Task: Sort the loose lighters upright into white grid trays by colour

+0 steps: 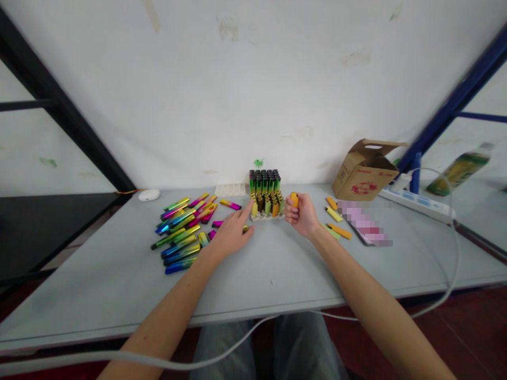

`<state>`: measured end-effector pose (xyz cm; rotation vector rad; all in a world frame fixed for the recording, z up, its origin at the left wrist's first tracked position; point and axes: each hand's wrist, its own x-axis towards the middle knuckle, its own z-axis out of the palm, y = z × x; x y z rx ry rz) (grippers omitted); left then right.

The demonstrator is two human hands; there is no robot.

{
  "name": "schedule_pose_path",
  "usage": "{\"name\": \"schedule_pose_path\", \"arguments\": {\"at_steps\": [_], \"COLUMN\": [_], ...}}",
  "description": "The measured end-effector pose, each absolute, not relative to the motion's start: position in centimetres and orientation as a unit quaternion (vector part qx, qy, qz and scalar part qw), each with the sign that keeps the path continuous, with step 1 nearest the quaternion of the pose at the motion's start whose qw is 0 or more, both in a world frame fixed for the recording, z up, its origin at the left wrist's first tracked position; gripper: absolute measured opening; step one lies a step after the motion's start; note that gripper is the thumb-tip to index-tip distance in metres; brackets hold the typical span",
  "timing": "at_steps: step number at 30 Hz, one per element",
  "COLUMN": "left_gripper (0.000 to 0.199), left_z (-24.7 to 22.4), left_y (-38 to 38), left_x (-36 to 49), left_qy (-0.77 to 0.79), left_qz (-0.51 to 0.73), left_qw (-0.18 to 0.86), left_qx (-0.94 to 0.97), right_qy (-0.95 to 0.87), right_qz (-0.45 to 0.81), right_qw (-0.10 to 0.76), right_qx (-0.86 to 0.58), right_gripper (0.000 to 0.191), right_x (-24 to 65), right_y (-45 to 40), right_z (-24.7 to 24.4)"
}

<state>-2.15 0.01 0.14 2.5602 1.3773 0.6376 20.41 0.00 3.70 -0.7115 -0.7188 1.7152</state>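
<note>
Lighters (pixel 264 183) stand upright in a rack (pixel 258 217) near the wall (pixel 253 105), at the middle of the surface (pixel 269 279). Those at the back have black tops and green bodies; the front rows mix yellow, green, orange and one dark brown.

The right hand (pixel 301 214) is clenched around an orange lighter (pixel 294 199), held upright just right of the rack. The left hand (pixel 232 232) has its fingers extended and closes on nothing that shows; its index finger points at the rack's front left corner, though whether it touches cannot be told. A yellow end shows between thumb and index finger.

To the left lies a loose pile (pixel 180 237) of shiny lighters in blue, green, yellow and pink. Behind it are a white case (pixel 149 195) and, closer to the rack, a pale tray (pixel 230 189). Right of the right hand, yellow, green and orange lighters lie beside a phone (pixel 364 224), its screen pixelated. Farther back stand a cardboard box (pixel 364 177) and a power strip (pixel 420 205).
</note>
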Motion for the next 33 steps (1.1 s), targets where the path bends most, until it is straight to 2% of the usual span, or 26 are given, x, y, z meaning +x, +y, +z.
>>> {"name": "schedule_pose_path", "arguments": {"at_steps": [8,14,21,33], "left_gripper": [0.073,0.073,0.074,0.073], "left_z": [0.1,0.2,0.1,0.1], "left_y": [0.1,0.0,0.0,0.0], "left_x": [-2.2,-2.2,-2.1,-2.1], "left_qy": [0.458,0.464,0.460,0.456], "left_qz": [0.212,0.208,0.214,0.219], "left_qw": [0.080,0.081,0.080,0.077], "left_qx": [0.860,0.858,0.858,0.859], "right_qy": [-0.371,-0.525,-0.736,-0.796], "right_qz": [0.679,0.494,0.222,0.069], "right_qw": [0.548,0.584,0.510,0.451], "right_qx": [-0.319,-0.374,-0.386,-0.397], "right_gripper": [0.021,0.029,0.021,0.018], "right_x": [20.5,21.1,21.1,20.2], "right_y": [-0.1,0.6,0.2,0.5], "right_z": [3.8,3.0,2.5,0.5]}}
